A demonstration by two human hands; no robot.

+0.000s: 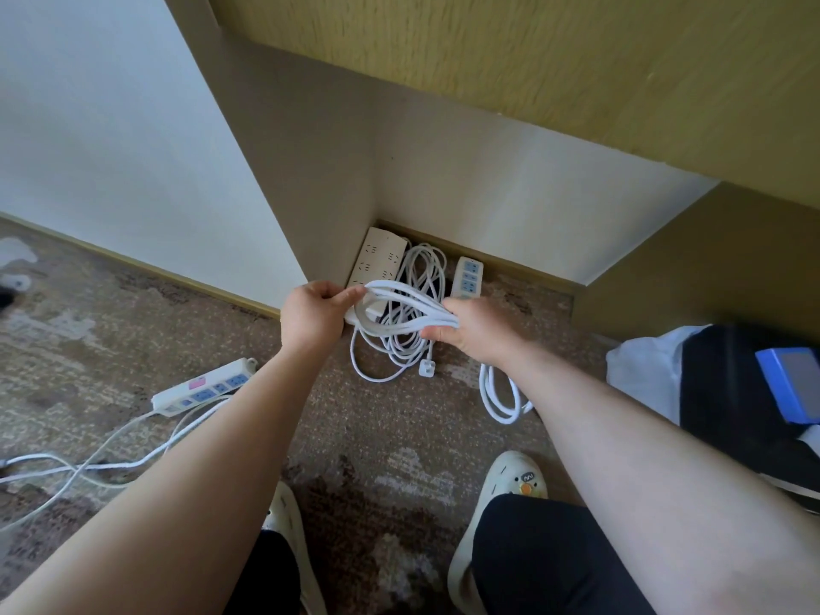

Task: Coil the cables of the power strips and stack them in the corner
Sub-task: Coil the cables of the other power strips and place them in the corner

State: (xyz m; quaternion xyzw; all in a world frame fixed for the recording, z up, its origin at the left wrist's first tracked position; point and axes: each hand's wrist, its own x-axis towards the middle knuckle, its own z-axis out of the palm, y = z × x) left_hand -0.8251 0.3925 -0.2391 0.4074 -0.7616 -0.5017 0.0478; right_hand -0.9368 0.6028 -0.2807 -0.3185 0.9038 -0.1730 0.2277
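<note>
My left hand and my right hand both grip a bundle of white cable loops, held above the floor near the corner. Below it a wide beige power strip lies in the corner with a loose white cable coil and plug beside it. A narrow strip with blue sockets lies to its right, its cable looping under my right wrist. Another strip with blue sockets and a pink label lies at the left, its cable uncoiled across the carpet.
The corner sits under a yellow-brown desk with a side panel on the left. A black bag with a blue item and white cloth lie at the right. My feet in cream slippers stand on the patterned carpet.
</note>
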